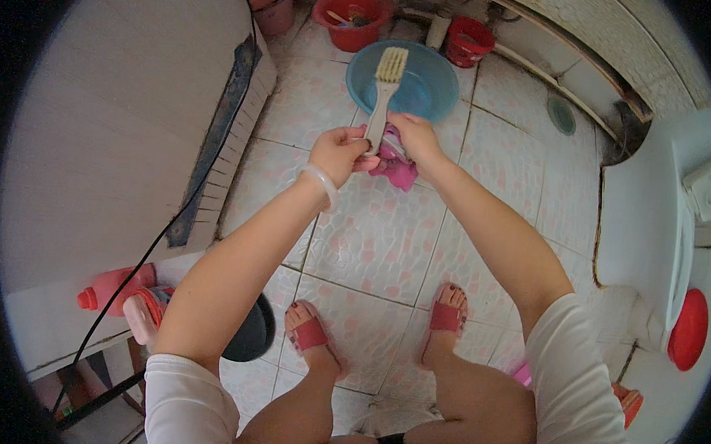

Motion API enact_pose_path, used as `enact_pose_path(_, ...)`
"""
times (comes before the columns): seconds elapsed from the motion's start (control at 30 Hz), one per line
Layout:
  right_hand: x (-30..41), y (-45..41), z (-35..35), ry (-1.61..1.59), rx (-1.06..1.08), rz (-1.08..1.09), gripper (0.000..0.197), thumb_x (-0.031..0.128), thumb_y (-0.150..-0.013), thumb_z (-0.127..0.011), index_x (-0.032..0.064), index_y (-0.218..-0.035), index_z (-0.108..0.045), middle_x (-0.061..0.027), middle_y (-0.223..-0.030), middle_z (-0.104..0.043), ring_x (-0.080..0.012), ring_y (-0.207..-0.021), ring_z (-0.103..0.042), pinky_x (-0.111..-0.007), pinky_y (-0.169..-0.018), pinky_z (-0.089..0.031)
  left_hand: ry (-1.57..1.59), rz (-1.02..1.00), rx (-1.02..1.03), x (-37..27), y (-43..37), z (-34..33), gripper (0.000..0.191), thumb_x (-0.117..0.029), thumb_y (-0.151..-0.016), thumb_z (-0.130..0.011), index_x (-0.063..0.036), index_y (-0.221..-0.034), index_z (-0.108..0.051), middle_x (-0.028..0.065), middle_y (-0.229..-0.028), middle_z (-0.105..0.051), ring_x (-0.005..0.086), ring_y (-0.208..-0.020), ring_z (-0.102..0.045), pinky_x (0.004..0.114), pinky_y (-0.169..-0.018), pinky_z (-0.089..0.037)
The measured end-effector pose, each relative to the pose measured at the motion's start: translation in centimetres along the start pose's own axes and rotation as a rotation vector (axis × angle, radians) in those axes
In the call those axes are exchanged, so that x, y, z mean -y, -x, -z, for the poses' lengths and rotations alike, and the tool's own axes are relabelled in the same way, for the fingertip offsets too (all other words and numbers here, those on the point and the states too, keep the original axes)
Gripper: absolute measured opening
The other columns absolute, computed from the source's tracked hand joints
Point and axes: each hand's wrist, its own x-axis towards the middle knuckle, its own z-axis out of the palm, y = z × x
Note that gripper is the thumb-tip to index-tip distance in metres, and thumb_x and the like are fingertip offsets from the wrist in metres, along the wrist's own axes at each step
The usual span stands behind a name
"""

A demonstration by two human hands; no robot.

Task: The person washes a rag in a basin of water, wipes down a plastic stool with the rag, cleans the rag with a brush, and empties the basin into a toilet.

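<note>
A pale long-handled scrubbing brush (pixel 382 101) points away from me, its cream bristles facing up. My left hand (pixel 342 153), with a pale bangle on the wrist, grips the end of the handle. Beside the handle, my right hand (pixel 417 140) holds a bunched pink item (pixel 398 171) with a whitish band across it; its exact kind cannot be told. Its lower edge hangs between my hands, and my fingers hide part of it. Just beyond, a blue plastic basin (pixel 430 88) stands on the tiled floor, with the brush head above it in view.
Behind the basin are a red basin (pixel 352 19) with small items inside and a red bucket (pixel 470 41). A black cable (pixel 171 229) runs down the left. A dark round container (pixel 252 330) is near my left foot. A white fixture (pixel 641 222) borders the right.
</note>
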Motion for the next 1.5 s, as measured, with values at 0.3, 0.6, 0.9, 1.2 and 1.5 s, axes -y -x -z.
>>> enact_pose_path(0.3, 1.2, -9.0, -1.8, -0.119, 0.010, 0.151, 0.018, 0.022, -0.079, -0.058, 0.0069, -0.088, -0.056, -0.0017, -0.079, -0.053, -0.0101, -0.072, -0.050, -0.023, -0.064, -0.042, 0.022, -0.212, -0.245, -2.2, -10.7, 3.3, 0.017, -0.009, -0.081, -0.053, 0.0047, -0.090, -0.050, 0.0116, -0.083, -0.057, 0.0194, -0.069, -0.061, 0.026, -0.063, -0.052)
enact_pose_path(0.6, 0.5, -10.4, 0.5, -0.263, 0.016, 0.101, 0.024, 0.024, -0.080, -0.057, 0.0049, -0.095, -0.056, -0.0032, -0.086, -0.054, -0.0130, -0.079, -0.053, -0.026, -0.070, -0.044, 0.325, -0.270, -0.141, -7.2, -19.2, 3.7, 0.037, -0.019, -0.078, -0.055, 0.0026, -0.108, -0.049, 0.0145, -0.092, -0.059, 0.0197, -0.082, -0.059, 0.028, -0.072, -0.047)
enact_pose_path(0.9, -6.4, -5.6, 3.4, -0.309, 0.029, -0.407, 0.031, 0.033, -0.082, -0.056, 0.0040, -0.094, -0.055, -0.0048, -0.084, -0.054, -0.0146, -0.075, -0.054, -0.029, -0.067, -0.046, -0.303, -0.012, -0.323, 6.9, -19.0, 5.4, 0.027, -0.015, -0.075, -0.057, 0.0002, -0.098, -0.056, 0.0073, -0.080, -0.058, 0.0145, -0.065, -0.053, 0.025, -0.058, -0.044)
enact_pose_path(1.2, -7.5, -6.0, 3.8, -0.527, -0.249, -0.207, 0.028, 0.027, -0.085, -0.052, 0.0026, -0.098, -0.047, -0.0071, -0.091, -0.055, -0.0175, -0.083, -0.053, -0.034, -0.072, -0.046, 0.056, 0.085, -0.127, 9.1, -14.9, 0.2, 0.008, -0.013, -0.081, -0.055, -0.0050, -0.083, -0.055, 0.0035, -0.076, -0.056, 0.0133, -0.068, -0.053, 0.026, -0.061, -0.044)
enact_pose_path(1.5, -5.0, -2.5, 3.6, -0.377, -0.163, -0.047, 0.027, 0.030, -0.083, -0.056, 0.0037, -0.087, -0.053, -0.0048, -0.082, -0.058, -0.0141, -0.073, -0.056, -0.026, -0.068, -0.044, 0.272, -0.104, 0.044, 6.5, -9.5, 0.9, 0.006, -0.013, -0.083, -0.055, -0.0089, -0.083, -0.051, -0.0007, -0.079, -0.053, 0.0101, -0.074, -0.050, 0.023, -0.069, -0.041)
